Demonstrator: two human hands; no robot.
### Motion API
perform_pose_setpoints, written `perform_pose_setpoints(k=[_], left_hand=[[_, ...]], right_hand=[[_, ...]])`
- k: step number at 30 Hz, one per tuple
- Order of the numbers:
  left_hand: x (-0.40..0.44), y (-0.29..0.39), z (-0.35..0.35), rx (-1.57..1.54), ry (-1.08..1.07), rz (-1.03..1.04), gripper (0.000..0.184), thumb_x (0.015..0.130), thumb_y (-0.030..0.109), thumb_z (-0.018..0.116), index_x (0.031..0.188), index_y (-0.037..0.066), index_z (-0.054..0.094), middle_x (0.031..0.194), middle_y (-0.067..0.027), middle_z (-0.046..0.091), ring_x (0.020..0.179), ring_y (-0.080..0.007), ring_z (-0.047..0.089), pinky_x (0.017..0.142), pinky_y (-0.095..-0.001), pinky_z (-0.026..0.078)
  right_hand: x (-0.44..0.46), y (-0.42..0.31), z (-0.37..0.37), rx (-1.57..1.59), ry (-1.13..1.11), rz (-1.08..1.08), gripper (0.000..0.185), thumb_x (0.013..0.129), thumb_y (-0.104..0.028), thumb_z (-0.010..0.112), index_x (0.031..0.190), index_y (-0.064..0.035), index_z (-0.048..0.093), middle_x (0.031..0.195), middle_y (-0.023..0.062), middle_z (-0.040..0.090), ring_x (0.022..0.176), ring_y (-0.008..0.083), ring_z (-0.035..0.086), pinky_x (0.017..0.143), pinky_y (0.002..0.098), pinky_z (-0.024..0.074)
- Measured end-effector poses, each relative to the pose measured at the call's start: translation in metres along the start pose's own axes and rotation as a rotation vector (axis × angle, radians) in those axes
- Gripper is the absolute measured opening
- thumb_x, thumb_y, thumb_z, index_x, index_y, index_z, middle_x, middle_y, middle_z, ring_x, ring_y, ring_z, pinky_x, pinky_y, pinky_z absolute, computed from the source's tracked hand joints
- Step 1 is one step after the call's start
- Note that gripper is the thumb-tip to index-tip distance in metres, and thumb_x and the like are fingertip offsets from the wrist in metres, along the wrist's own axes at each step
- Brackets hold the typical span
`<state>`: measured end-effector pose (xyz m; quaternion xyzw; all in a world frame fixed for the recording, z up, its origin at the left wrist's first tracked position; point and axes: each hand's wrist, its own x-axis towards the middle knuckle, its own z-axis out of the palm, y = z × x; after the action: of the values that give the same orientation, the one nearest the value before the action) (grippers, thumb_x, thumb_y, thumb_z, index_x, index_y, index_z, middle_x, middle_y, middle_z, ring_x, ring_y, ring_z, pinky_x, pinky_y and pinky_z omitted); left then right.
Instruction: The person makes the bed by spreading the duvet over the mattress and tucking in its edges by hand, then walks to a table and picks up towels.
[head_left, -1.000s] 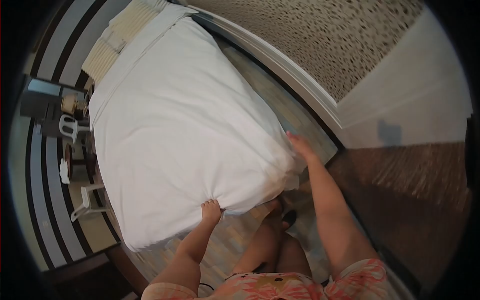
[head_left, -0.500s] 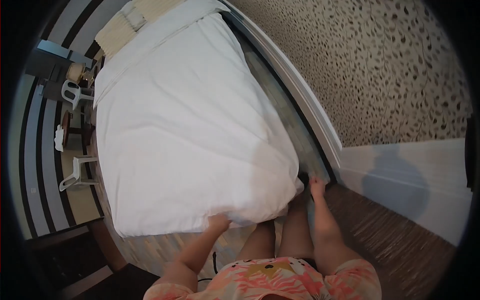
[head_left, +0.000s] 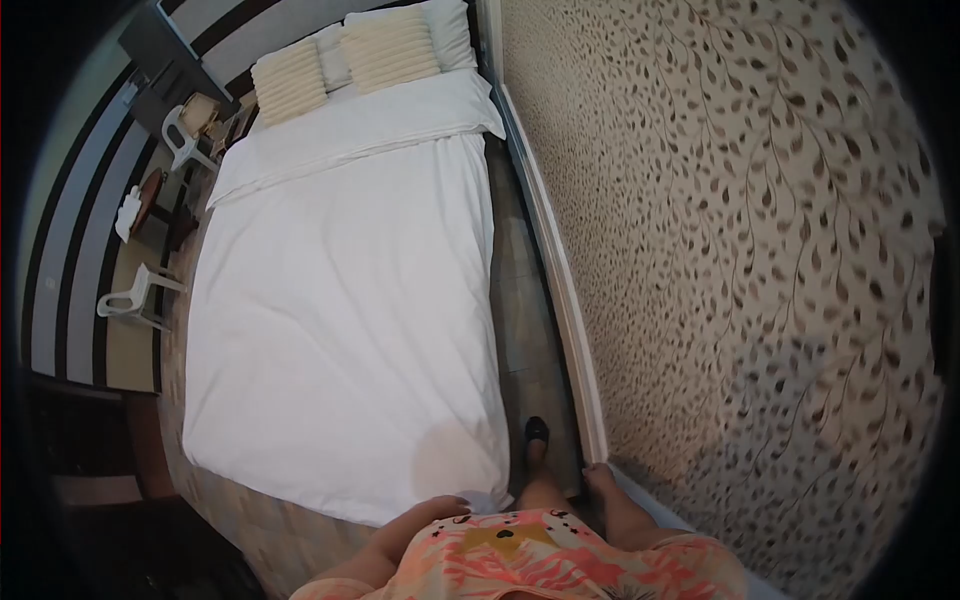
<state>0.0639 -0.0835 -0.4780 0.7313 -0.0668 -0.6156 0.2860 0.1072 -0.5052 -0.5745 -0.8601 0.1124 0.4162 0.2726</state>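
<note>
A white duvet (head_left: 340, 320) covers the bed and hangs over its foot end and right side. My left hand (head_left: 447, 506) is low in front of my body, at the duvet's near edge. Its fingers are stretched out, holding nothing I can see; whether it touches the cloth I cannot tell. My right hand (head_left: 597, 474) hangs beside the white baseboard, small in view, with its fingers loosely apart and no object visible in it. One foot in a black shoe (head_left: 537, 432) stands on the floor between bed and wall.
Cream ribbed pillows (head_left: 388, 52) and white ones lie at the bed's head. A leaf-patterned wall (head_left: 740, 230) runs along the right, with a narrow floor strip (head_left: 522, 330) beside the bed. White plastic chairs (head_left: 140, 298) and a small round table (head_left: 150, 192) stand at left.
I have moved toward the bed's right side, and the view has turned toward its head. My left hand has left the duvet's bottom edge. One foot has stepped into the gap by the wall.
</note>
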Motion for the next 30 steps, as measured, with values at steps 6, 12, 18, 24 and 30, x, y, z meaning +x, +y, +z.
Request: perform_pose_setpoints(k=[6, 12, 18, 24, 30], left_hand=[[0.002, -0.006, -0.018, -0.191, 0.175, -0.156, 0.056, 0.074, 0.047, 0.049, 0.112, 0.006, 0.048, 0.107, -0.0163, 0.053, 0.100, -0.0300, 0.049, 0.086, -0.0351, 0.038], [0.011, -0.048, -0.051, -0.033, 0.227, 0.102, 0.051, 0.075, 0.046, 0.049, 0.103, 0.004, 0.054, 0.099, -0.0170, 0.056, 0.093, -0.0314, 0.053, 0.081, -0.0355, 0.041], [-0.035, 0.029, -0.210, -0.220, 0.718, -0.154, 0.046, 0.075, 0.035, 0.052, 0.106, 0.001, 0.052, 0.100, -0.0209, 0.055, 0.095, -0.0318, 0.052, 0.082, -0.0366, 0.040], [-0.019, 0.079, -0.416, -0.132, 0.994, 0.126, 0.036, 0.076, 0.028, 0.053, 0.101, 0.002, 0.053, 0.099, -0.0186, 0.055, 0.095, -0.0307, 0.051, 0.084, -0.0351, 0.039], [0.050, 0.063, -0.547, 0.044, 0.511, -0.458, 0.058, 0.076, 0.040, 0.052, 0.118, 0.003, 0.039, 0.126, -0.0202, 0.032, 0.112, -0.0350, 0.038, 0.089, -0.0450, 0.033]], right_hand=[[0.045, -0.061, -0.080, 0.304, 0.039, 0.149, 0.017, 0.071, -0.015, 0.055, 0.073, 0.0005, 0.059, 0.062, 0.0071, 0.057, 0.056, 0.0169, 0.053, 0.055, 0.0307, 0.0430], [0.093, -0.109, -0.133, 0.140, 0.115, -0.118, 0.017, 0.069, -0.015, 0.059, 0.081, -0.0032, 0.061, 0.071, 0.0099, 0.060, 0.064, 0.0189, 0.055, 0.060, 0.0326, 0.0445], [0.165, -0.166, -0.177, 0.160, 0.256, -0.158, 0.011, 0.071, -0.012, 0.056, 0.074, -0.0016, 0.058, 0.061, 0.0063, 0.055, 0.055, 0.0155, 0.052, 0.050, 0.0283, 0.0407], [0.238, -0.340, -0.255, 0.200, -0.144, 0.084, 0.015, 0.073, -0.017, 0.056, 0.072, -0.0019, 0.056, 0.059, 0.0061, 0.053, 0.052, 0.0161, 0.050, 0.047, 0.0283, 0.0393], [0.505, -0.515, -0.328, 0.670, 0.241, 0.001, 0.027, 0.074, -0.027, 0.059, 0.063, -0.0032, 0.055, 0.056, 0.0045, 0.050, 0.048, 0.0139, 0.045, 0.044, 0.0294, 0.0336]])
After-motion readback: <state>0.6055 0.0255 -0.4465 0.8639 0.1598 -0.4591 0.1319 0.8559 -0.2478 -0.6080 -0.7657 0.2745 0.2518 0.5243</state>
